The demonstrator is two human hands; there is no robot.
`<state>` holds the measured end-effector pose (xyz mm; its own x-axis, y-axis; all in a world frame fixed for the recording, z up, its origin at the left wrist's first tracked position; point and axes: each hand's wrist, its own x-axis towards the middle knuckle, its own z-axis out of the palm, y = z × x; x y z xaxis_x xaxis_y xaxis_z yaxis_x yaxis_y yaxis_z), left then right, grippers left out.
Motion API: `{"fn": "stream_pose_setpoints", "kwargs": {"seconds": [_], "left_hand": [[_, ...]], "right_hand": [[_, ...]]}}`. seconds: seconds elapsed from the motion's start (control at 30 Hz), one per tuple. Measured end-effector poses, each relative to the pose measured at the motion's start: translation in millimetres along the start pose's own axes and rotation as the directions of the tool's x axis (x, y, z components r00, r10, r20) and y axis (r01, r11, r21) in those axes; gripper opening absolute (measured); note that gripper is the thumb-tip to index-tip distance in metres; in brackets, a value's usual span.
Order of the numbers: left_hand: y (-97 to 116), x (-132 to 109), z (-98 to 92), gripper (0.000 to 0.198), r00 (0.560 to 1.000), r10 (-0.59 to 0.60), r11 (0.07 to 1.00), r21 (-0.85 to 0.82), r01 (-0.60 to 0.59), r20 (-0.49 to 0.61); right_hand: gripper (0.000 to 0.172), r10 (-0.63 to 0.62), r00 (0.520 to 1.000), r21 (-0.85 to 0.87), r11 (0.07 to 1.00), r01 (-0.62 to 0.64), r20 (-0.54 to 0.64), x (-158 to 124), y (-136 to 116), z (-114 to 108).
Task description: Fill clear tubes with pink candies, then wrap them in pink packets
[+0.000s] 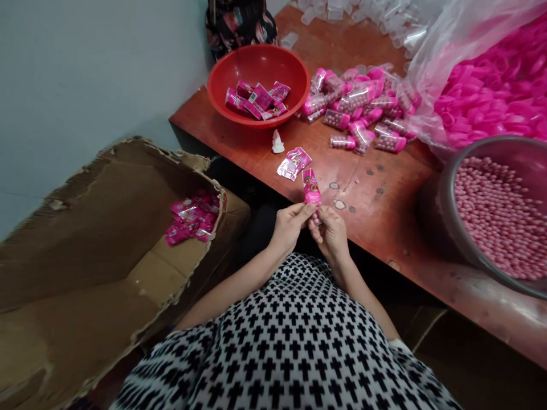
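My left hand point(290, 223) and my right hand point(330, 230) meet at the table's near edge, both pinched on the lower end of a small pink candy packet point(311, 187) that stands upright between them. Just beyond it, two pink wrappers point(294, 163) lie flat on the red-brown table point(376, 188). A small white scrap point(277, 142) lies past them.
A red bowl point(258, 65) holds several pink packets. Filled clear tubes with pink caps point(363, 108) are heaped beside a plastic bag of pink caps point(496, 91). A metal bowl of pink candy balls point(498, 213) sits right. A torn cardboard box point(106, 239) with finished packets stands left.
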<state>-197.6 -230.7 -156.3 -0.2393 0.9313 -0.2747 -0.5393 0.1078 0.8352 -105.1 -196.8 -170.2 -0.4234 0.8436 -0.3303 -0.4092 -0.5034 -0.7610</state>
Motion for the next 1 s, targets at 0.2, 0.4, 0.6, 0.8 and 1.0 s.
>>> {"fn": "stream_pose_setpoints", "kwargs": {"seconds": [0.2, 0.4, 0.6, 0.8, 1.0], "left_hand": [[1.6, -0.2, -9.9, 0.028, 0.951, 0.266, 0.934, 0.287, -0.213, -0.158], [6.7, 6.0, -11.3, 0.018, 0.893, 0.434, 0.753, 0.592, -0.288, -0.117], [3.5, 8.8, -16.2, 0.021, 0.874, 0.465, 0.744, 0.597, -0.301, -0.139], [7.1, 6.1, -16.0, 0.017, 0.855, 0.514, 0.657, 0.674, -0.339, -0.071], [7.9, 6.6, -18.3, 0.017, 0.830, 0.556, 0.642, 0.657, -0.395, -0.043]], "right_hand": [[0.031, -0.048, 0.998, 0.017, 0.999, 0.048, -0.036, 1.2, -4.1, -1.5], [0.031, -0.027, 0.999, -0.008, 1.000, 0.027, -0.038, -0.2, -1.5, 0.2], [0.031, -0.008, 1.000, -0.017, 1.000, 0.008, -0.015, -3.8, -2.3, 3.1], [0.028, -0.019, 1.000, -0.004, 1.000, 0.019, 0.002, -6.4, -3.3, 5.2], [0.027, -0.010, 1.000, -0.037, 0.999, 0.011, 0.001, -8.4, -4.0, 5.2]]}}
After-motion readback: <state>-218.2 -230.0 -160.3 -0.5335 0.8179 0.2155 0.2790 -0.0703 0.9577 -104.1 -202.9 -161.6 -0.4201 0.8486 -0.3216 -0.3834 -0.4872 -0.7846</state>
